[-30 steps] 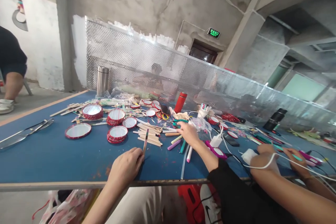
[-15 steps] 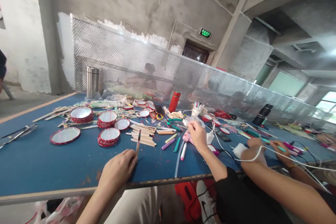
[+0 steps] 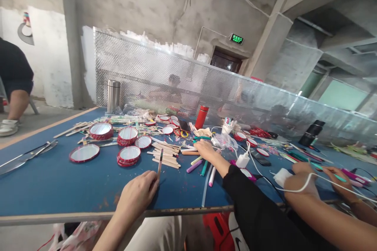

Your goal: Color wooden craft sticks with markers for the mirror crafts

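My left hand (image 3: pixel 138 191), closed near the table's front edge, holds a narrow flat stick (image 3: pixel 160 163) upright between thumb and fingers. The stick looks dark along part of its length. My right hand (image 3: pixel 207 150) reaches over the table, its fingertips near teal-handled tools (image 3: pixel 202 139); its grip is hard to make out. Between the hands lie a pile of wooden craft sticks (image 3: pixel 166 155), a purple marker (image 3: pixel 194 166), a teal marker (image 3: pixel 204 168) and a white marker with a pink end (image 3: pixel 212 176). A clear glue stick (image 3: pixel 206 188) lies in front of them.
Round red-rimmed discs (image 3: pixel 128 154) lie stacked at left, beside metal scissors-like tools (image 3: pixel 32 153). A steel flask (image 3: pixel 113 96) and red bottle (image 3: pixel 202 117) stand behind. A white plug (image 3: pixel 243 160) with cables lies right, near a co-worker's hands (image 3: pixel 303 176). A perforated metal screen (image 3: pixel 141 62) borders the back.
My right hand has moved from above the pink glue gun leftward to the teal-handled tools. My left hand keeps holding the stick. The view has turned slightly left.
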The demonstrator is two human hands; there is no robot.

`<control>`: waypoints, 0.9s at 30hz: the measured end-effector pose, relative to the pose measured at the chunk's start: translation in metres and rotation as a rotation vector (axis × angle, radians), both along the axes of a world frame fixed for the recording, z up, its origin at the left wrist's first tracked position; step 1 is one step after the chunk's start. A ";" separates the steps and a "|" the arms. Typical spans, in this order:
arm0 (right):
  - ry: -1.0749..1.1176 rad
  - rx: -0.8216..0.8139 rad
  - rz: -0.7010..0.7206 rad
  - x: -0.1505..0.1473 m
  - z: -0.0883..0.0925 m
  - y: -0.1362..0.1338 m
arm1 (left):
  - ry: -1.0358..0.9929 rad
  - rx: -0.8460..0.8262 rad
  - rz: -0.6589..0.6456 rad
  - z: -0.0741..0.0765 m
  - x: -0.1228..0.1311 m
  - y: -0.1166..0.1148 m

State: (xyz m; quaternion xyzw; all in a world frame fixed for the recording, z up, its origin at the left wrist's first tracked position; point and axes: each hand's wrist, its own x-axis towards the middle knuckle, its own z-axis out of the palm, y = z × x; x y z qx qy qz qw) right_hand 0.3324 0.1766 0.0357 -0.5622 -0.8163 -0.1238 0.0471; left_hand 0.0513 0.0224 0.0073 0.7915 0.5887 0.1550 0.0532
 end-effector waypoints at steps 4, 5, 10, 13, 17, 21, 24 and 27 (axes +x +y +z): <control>-0.070 -0.071 -0.030 0.006 -0.003 0.003 | 0.010 -0.011 0.002 0.002 0.001 -0.002; -0.080 -0.081 -0.038 0.008 -0.004 0.002 | 0.008 -0.012 0.002 0.002 0.001 -0.002; -0.095 -0.104 -0.077 0.017 -0.004 0.000 | 0.002 0.008 0.007 0.000 0.001 0.000; -0.064 -0.085 -0.105 0.021 0.001 -0.005 | -0.021 0.016 0.008 -0.002 0.001 0.001; -0.005 -0.080 -0.116 0.025 0.009 -0.012 | -0.026 0.007 0.000 -0.002 0.001 0.001; 0.035 -0.101 -0.112 0.025 0.014 -0.019 | -0.028 0.005 -0.003 -0.002 0.001 0.000; 0.056 -0.123 -0.098 0.024 0.015 -0.023 | -0.045 0.007 -0.007 -0.001 0.001 0.000; 0.070 -0.141 -0.079 0.022 0.015 -0.026 | -0.053 0.003 -0.006 0.001 0.002 0.000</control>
